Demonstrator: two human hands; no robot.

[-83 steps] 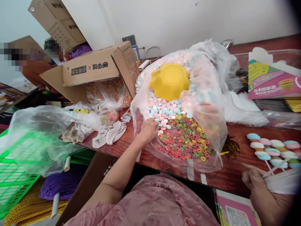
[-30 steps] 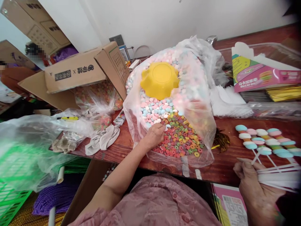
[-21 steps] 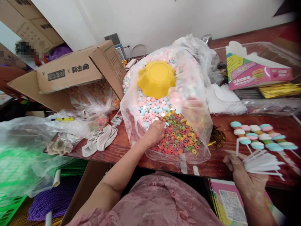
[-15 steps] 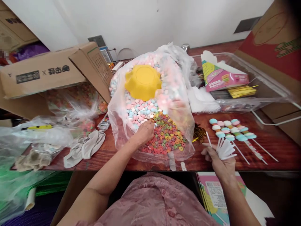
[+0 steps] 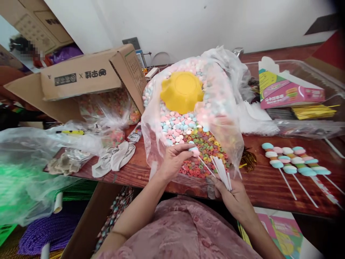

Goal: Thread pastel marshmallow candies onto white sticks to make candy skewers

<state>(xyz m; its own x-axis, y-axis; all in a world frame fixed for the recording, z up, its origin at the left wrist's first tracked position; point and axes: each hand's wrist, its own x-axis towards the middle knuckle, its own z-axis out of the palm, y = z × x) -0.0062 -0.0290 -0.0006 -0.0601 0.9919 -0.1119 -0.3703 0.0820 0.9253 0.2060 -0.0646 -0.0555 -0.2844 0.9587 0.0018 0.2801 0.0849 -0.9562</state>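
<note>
Between the fingertips of my left hand (image 5: 174, 162) is a pink and blue marshmallow (image 5: 194, 151), at the tip of a white stick (image 5: 206, 166). My right hand (image 5: 231, 194) grips that stick along with a fanned bundle of white sticks (image 5: 222, 172). Both hands are over the front of a clear plastic bag (image 5: 229, 135). Inside it lie pastel marshmallows (image 5: 176, 126) and, nearer me, colourful gummy rings (image 5: 212, 145). A yellow scalloped bowl (image 5: 182, 91) rests on the marshmallows, apparently upside down. To the right, several candy skewers (image 5: 293, 160) lie side by side.
An open cardboard box (image 5: 88, 77) with bagged gummies stands at the left, light cloth gloves (image 5: 114, 158) in front of it. At the back right, a clear tray (image 5: 293, 127) holds a pink carton (image 5: 293, 91) and gold ties (image 5: 315, 111). Purple cords (image 5: 48, 230) lie lower left.
My left hand has lifted a marshmallow from the pile. My right hand has moved left over the bag's front edge, and a stick now meets the marshmallow. The view has shifted left.
</note>
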